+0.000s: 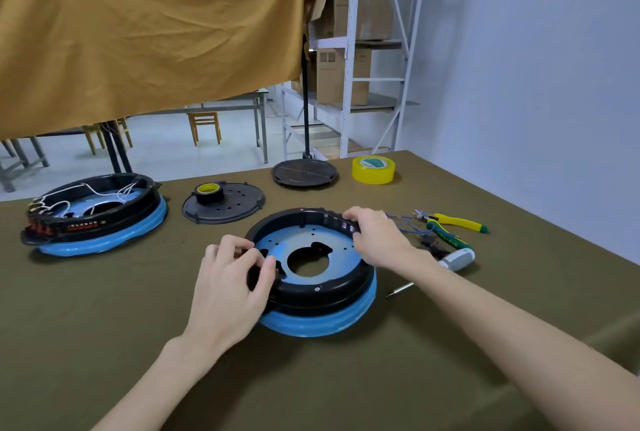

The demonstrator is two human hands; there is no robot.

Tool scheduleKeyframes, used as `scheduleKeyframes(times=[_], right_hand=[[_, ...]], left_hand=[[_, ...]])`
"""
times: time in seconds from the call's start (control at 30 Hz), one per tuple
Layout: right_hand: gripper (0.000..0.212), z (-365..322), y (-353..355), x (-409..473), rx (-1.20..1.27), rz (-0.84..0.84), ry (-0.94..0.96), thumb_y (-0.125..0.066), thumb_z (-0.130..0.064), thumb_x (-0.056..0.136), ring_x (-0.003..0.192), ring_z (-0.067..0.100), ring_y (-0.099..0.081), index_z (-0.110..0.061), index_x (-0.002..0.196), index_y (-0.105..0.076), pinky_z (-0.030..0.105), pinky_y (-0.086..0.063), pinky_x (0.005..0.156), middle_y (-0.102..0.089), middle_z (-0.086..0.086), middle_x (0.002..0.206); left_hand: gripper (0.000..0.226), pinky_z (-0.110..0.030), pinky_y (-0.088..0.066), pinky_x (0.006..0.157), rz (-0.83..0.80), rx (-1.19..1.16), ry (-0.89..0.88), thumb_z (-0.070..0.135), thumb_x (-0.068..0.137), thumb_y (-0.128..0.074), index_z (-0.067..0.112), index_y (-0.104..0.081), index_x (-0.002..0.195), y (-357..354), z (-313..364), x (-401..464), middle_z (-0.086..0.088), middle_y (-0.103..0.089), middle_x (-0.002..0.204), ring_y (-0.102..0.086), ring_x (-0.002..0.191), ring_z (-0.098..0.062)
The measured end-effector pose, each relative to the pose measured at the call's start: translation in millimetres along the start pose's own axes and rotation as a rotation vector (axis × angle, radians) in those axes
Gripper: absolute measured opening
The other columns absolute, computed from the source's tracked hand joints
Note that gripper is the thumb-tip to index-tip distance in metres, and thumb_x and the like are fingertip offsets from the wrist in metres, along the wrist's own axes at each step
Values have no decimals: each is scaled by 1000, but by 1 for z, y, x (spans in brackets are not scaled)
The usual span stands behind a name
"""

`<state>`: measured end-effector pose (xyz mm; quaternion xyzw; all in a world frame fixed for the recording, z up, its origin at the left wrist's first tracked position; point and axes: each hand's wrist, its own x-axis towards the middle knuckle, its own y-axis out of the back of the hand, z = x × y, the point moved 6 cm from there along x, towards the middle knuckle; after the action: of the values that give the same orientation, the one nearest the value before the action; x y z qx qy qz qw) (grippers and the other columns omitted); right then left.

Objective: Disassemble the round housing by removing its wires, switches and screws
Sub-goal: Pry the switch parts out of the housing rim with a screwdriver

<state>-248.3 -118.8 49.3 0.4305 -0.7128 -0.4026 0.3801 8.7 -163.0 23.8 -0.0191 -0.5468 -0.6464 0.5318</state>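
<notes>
An olive-green cloth-covered table (104, 326) is being shown across the lower frame, with a mustard fabric sheet (149, 25) hanging at upper left and white metal shelving (349, 49) holding cardboard boxes at upper centre. At centre, the round black housing with a blue base (313, 292) is being gripped at its left rim by the left hand (230, 278), and at its far right rim by the right hand (375, 240), fingers curled. A second wired black housing (93, 214) is lying at left; a yellow tape roll (373, 169) and yellow-green pliers (450, 228) are lying at right.
</notes>
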Motion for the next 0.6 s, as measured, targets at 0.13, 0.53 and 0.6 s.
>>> scheduleKeyframes(times=[0.13, 0.53, 0.6], right_hand=[[27, 1, 13, 21, 98, -9, 78, -62, -11, 98, 119, 22, -60, -15, 124, -69, 41, -49, 104, -67, 4, 127], [39, -63, -13, -70, 92, -152, 423, -59, -56, 96, 89, -1, -62, -30, 122, -71, 19, -49, 75, -72, -17, 101], [33, -64, -12, -76, 120, -129, 463, -60, -46, 99, 90, 2, -63, -27, 124, -70, 24, -51, 78, -72, -14, 103]], left_hand=[[31, -42, -35, 113, -68, -20, -261, 44, 101, -47, 31, -75, 107, 3, 3, -8, 20, -64, 118, -47, 129, -11], [33, -12, -26, 106, -67, -128, -234, 47, 89, -64, 32, -76, 116, -5, 26, -6, 24, -70, 96, -58, 96, -1], [32, -10, -25, 106, -69, -159, -235, 49, 91, -62, 33, -75, 116, -5, 27, -8, 27, -69, 98, -57, 98, 3]])
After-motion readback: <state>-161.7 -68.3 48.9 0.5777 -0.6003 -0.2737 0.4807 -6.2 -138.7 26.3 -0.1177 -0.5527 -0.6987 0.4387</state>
